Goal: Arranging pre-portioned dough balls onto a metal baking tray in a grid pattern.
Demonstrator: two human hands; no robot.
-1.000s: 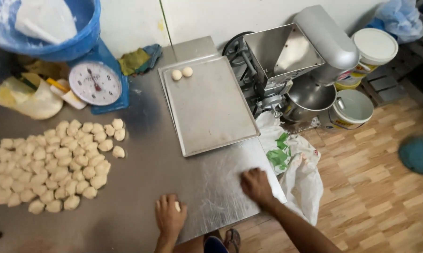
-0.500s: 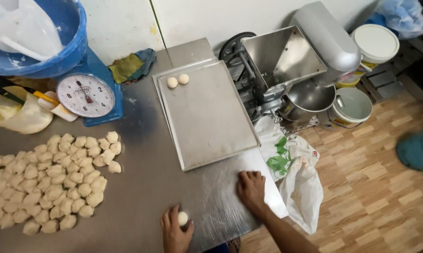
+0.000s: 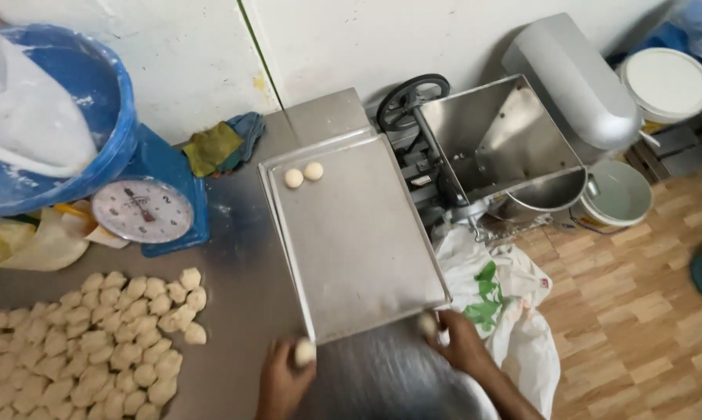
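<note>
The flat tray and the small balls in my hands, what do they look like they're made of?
Tray: likely bare metal, aluminium or steel; dull grey sheen, thin raised rim. Ball in left hand: probably raw dough; pale, matte, smooth. The right hand one is blurred.

Both hands, left hand (image 3: 282, 375) and right hand (image 3: 458, 339), hold dough balls (image 3: 305, 351) beside the metal tray (image 3: 359, 241).

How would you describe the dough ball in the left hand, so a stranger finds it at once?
Start at the metal baking tray on the steel table. Just below its near-left corner, the left hand holds a round dough ball. Unlike the piled rough pieces further left, it is smooth and lifted.
</note>
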